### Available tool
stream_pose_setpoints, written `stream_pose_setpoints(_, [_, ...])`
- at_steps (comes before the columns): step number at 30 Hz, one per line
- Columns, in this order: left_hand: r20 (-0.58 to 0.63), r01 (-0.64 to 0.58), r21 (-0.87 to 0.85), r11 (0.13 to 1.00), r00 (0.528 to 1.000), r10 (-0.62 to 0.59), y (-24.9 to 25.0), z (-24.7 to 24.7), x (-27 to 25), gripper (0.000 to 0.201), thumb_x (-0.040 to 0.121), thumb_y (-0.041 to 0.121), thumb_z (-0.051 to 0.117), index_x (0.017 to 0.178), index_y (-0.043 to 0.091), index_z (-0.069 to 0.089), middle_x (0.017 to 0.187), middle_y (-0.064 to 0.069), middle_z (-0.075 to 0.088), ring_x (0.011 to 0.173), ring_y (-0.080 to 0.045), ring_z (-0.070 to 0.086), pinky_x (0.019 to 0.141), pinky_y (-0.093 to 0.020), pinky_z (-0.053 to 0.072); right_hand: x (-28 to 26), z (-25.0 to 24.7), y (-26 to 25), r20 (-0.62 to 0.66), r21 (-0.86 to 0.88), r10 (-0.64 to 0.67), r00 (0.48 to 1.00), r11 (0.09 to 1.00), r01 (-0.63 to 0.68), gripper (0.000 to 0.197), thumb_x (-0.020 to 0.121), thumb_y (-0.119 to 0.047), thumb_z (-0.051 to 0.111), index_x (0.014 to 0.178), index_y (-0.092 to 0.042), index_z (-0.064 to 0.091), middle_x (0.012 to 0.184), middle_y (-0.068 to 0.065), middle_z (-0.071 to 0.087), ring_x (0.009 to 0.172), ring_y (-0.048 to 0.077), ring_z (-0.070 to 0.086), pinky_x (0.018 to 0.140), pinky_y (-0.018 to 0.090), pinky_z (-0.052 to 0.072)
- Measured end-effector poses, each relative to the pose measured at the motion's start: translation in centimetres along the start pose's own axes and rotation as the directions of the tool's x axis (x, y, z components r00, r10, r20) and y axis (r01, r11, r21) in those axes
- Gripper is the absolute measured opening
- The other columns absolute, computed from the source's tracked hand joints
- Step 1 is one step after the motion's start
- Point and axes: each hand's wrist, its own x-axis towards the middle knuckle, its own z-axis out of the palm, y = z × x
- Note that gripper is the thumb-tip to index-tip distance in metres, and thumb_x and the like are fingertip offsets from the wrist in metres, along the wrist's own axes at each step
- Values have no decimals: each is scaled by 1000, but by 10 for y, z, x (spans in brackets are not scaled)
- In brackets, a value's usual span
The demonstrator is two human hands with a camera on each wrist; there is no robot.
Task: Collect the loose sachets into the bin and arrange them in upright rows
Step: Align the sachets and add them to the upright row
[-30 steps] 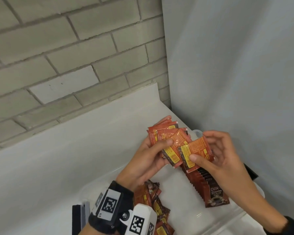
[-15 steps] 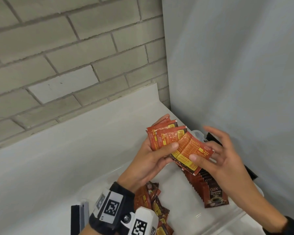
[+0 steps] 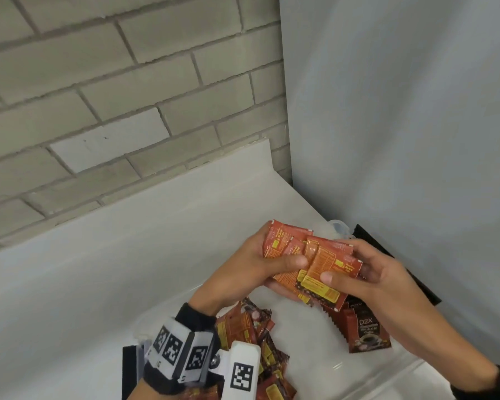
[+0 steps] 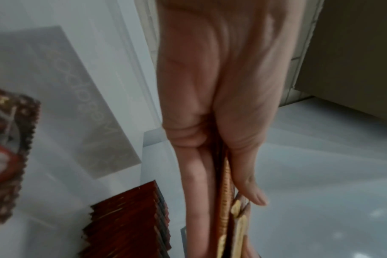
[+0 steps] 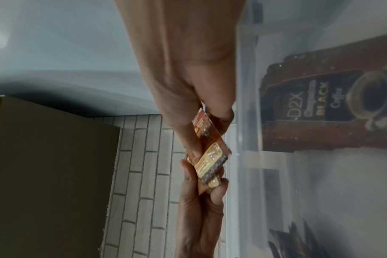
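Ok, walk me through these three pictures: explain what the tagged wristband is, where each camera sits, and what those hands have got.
No machine here: a person works with bare hands. The wide picture comes from a camera on the head; the other two come from cameras strapped to each wrist, hence the tagged wristband.

The left hand and right hand both hold a fanned bunch of orange sachets, each grip pinching it between thumb and fingers. Below is a clear bin on a white counter. Inside stands an upright row of brown coffee sachets, with a loose pile beside it.
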Motion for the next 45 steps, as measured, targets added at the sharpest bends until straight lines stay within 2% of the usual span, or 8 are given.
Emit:
stream_pose_setpoints(8, [14, 14, 170, 985, 1000, -17, 10, 1, -4, 52, 87, 45, 49, 122, 7, 43, 108, -9, 70, 90, -26, 71, 64, -39, 61, -4, 3, -4, 127, -83, 97, 987, 993, -87, 48, 65, -22, 81, 109, -16, 63, 101, 3, 74, 94, 19, 70, 80, 31, 57])
stream_pose_setpoints(12, [-8, 43, 115, 992, 999, -42, 12, -3, -6, 20, 104, 24, 31, 109, 9, 42, 100, -25, 69, 83, -42, 69, 68, -49, 59, -2, 0, -1, 54, 7, 88, 995, 996, -88, 59, 51, -35, 84, 107, -25, 66, 102, 6, 73, 94, 25, 71, 78, 33, 56])
stream_pose_setpoints(16, [0, -7, 212, 977, 1000, 7, 17, -10, -11, 13, 101, 20, 43, 107, 8, 46, 98, -16, 72, 75, -35, 72, 60, -39, 61, 1, -4, -3, -4, 76, 79, 997, 994, -79, 77, 40, -45, 90, 110, -25, 65, 103, 6, 74, 92, 25, 71, 80, 37, 51])
stream_pose_setpoints(24, [23, -27, 243, 970, 999, 22, 22, -1, -10, 29, 90, 27, 58, 111, 7, 57, 98, -12, 72, 76, -26, 73, 52, -30, 59, -4, -1, -6, 132, -15, 208, 969, 978, -208, 53, 51, -39, 81, 102, -23, 73, 102, 7, 74, 95, 25, 71, 84, 35, 51])
stream_pose_setpoints(28, [28, -44, 265, 963, 999, 38, 24, 8, -8, 36, 87, 37, 56, 106, 6, 54, 95, -16, 71, 68, -30, 72, 46, -29, 56, -6, 1, -7, 181, -24, 253, 950, 967, -253, 62, 56, -40, 80, 113, -18, 69, 110, 7, 72, 102, 24, 68, 94, 40, 48])
stream_pose_setpoints(33, [-29, -117, 358, 926, 990, 136, 25, 7, -6, 35, 98, 38, 36, 101, 10, 58, 89, -4, 68, 80, -17, 67, 69, -28, 56, -6, 0, -10, 113, 8, 233, 966, 972, -236, 61, 53, -43, 80, 110, -22, 69, 107, 7, 73, 100, 24, 69, 98, 43, 46])
stream_pose_setpoints(40, [6, -122, 250, 961, 992, 124, 23, -4, -15, 28, 94, 15, 53, 121, 9, 61, 113, -9, 68, 98, -21, 67, 77, -25, 54, -6, 1, -13, 87, 34, 213, 973, 976, -216, 62, 53, -44, 79, 111, -25, 68, 109, 4, 72, 103, 21, 68, 102, 43, 43])
stream_pose_setpoints(45, [-58, -74, 165, 983, 995, 85, 19, 2, -16, 26, 85, 19, 61, 102, -1, 61, 99, -13, 72, 90, -19, 69, 80, -22, 52, -8, 1, -10, 185, 8, 243, 952, 968, -249, 71, 57, -43, 79, 122, -20, 60, 112, 5, 71, 107, 21, 66, 99, 40, 45])
